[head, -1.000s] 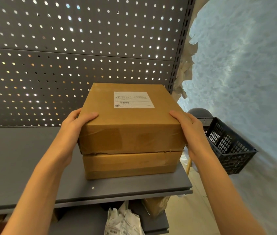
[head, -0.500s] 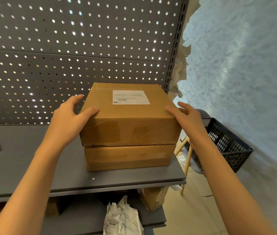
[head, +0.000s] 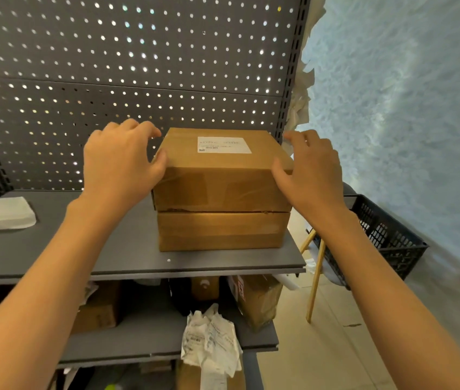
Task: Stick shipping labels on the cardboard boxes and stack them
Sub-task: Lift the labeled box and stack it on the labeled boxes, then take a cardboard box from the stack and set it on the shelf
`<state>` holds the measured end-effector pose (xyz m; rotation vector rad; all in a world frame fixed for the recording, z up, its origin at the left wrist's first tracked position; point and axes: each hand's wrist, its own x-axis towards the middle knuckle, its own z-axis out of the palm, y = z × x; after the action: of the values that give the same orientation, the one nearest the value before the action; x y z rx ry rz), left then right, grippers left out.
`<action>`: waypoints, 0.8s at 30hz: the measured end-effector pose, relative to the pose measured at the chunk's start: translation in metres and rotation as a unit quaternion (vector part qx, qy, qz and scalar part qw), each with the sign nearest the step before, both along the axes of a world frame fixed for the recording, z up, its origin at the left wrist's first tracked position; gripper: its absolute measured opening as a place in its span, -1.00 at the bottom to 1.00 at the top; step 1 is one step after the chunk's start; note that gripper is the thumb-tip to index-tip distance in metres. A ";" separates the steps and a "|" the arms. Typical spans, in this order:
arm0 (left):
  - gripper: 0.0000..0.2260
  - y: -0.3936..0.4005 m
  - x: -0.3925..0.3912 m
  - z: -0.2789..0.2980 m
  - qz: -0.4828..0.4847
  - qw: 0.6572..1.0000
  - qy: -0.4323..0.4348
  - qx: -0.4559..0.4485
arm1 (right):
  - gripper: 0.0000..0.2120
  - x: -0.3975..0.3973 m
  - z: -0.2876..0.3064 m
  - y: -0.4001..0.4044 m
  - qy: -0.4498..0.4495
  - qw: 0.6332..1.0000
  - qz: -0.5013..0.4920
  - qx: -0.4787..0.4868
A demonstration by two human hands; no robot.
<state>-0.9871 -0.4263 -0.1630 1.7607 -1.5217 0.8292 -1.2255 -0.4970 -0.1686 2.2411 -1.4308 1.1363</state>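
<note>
Two brown cardboard boxes are stacked on the grey shelf [head: 127, 254]. The top box [head: 220, 178] carries a white shipping label [head: 224, 144] on its upper face and rests squarely on the bottom box [head: 220, 230]. My left hand [head: 122, 164] hovers at the top box's left edge with fingers spread, the thumb near or just touching the corner. My right hand [head: 310, 167] is at the right edge, fingers spread, thumb near the corner. Neither hand grips the box.
A white stack of label sheets [head: 2, 213] lies at the shelf's left. A perforated grey back panel [head: 138, 66] stands behind. Below are more cartons [head: 257, 299] and crumpled paper [head: 210, 339]. A black plastic crate [head: 383, 237] sits on a wooden-legged stand at the right.
Both hands have let go of the top box's sides and lifted with fingers spread. The view has pulled back and tilted down, showing the lower shelf.
</note>
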 end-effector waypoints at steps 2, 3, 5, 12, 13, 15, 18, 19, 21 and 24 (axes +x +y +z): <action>-0.74 0.007 -0.003 0.000 0.002 0.999 -0.033 -0.007 | -0.63 0.001 -0.006 0.007 0.035 0.999 -0.014 -0.021; -0.75 0.011 -0.004 -0.002 0.005 0.999 -0.044 -0.006 | -0.64 0.002 -0.009 0.011 0.047 0.998 -0.017 -0.026; -0.75 0.021 -0.005 -0.007 0.013 0.998 -0.055 -0.002 | -0.64 0.002 -0.012 0.019 0.060 0.997 -0.016 -0.034; -0.77 0.066 -0.003 -0.028 0.041 0.998 -0.043 0.008 | -0.65 0.014 -0.023 0.053 0.053 0.997 0.031 -0.038; -0.77 0.073 -0.002 -0.031 0.045 0.998 -0.043 0.011 | -0.65 0.018 -0.024 0.058 0.051 0.997 0.040 -0.039; -0.78 0.087 0.004 -0.035 0.057 0.997 -0.043 0.015 | -0.66 0.028 -0.026 0.066 0.042 0.997 0.055 -0.037; -0.78 0.110 0.017 -0.038 0.084 0.995 -0.047 0.022 | -0.67 0.044 -0.028 0.080 0.050 0.995 0.076 -0.044; -0.78 0.118 0.022 -0.039 0.092 0.994 -0.048 0.024 | -0.67 0.051 -0.029 0.085 0.055 0.994 0.085 -0.051; -0.78 0.134 0.033 -0.040 0.106 0.993 -0.046 0.027 | -0.68 0.065 -0.030 0.094 0.063 0.991 0.101 -0.055; -0.77 0.158 0.053 -0.041 0.130 0.990 -0.041 0.027 | -0.67 0.091 -0.031 0.107 0.079 0.988 0.120 -0.053</action>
<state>-0.9341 -0.2686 -0.2040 2.0160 -1.3967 1.0073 -1.1349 -0.3904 -0.1992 2.4139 -1.0369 1.0459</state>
